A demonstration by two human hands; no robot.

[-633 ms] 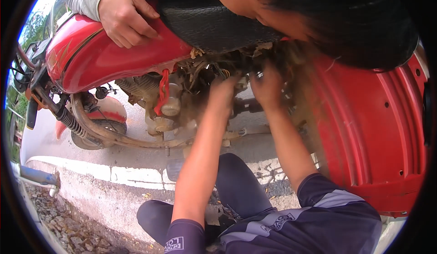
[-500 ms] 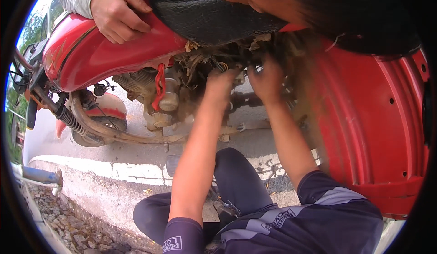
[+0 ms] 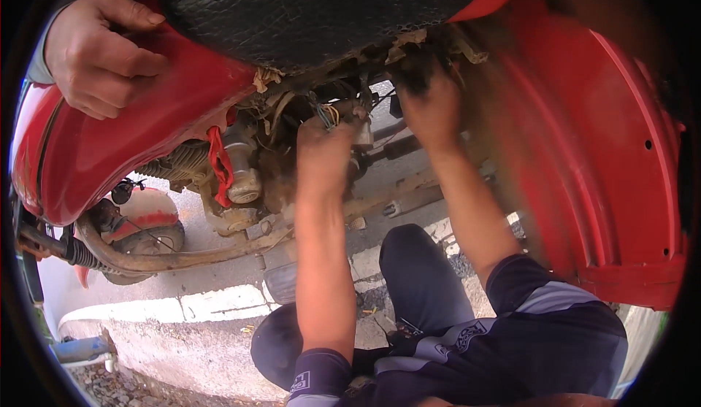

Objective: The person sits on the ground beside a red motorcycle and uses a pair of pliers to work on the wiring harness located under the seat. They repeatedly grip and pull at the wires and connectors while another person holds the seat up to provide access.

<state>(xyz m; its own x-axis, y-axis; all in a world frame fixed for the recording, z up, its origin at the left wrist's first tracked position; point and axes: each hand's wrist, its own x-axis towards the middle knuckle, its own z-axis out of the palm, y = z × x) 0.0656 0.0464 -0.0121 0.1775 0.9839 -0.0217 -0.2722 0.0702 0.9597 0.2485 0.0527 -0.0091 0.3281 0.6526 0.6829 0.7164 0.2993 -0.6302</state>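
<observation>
A red motor vehicle with a black seat [image 3: 307, 13] stands in front of me, its dirty engine bay exposed under the seat. My left hand [image 3: 323, 148] is closed at a bunch of thin coloured wires [image 3: 328, 113], which run into its curled fingers; motion blurs it. My right hand [image 3: 434, 108] reaches up under the seat to the right, fingers bent around a dark part in shadow that I cannot make out. Between my hands is a greyish metal piece [image 3: 363, 133]. A red cloth strip [image 3: 218, 164] hangs by the engine [image 3: 241, 162], left of my left hand.
Another person's hand [image 3: 102, 53] rests on the red fuel tank [image 3: 153, 100]. A ribbed red body panel [image 3: 569, 166] rises on the right. A rusty frame tube [image 3: 190, 259] runs low across, with a front wheel [image 3: 150, 243] at left. Below are a white-painted kerb [image 3: 161, 310] and gravel.
My view has shifted closer, and the other person's head has mostly left the picture. My left hand has moved left, away from my right, to the coloured wires. My right hand stays under the seat.
</observation>
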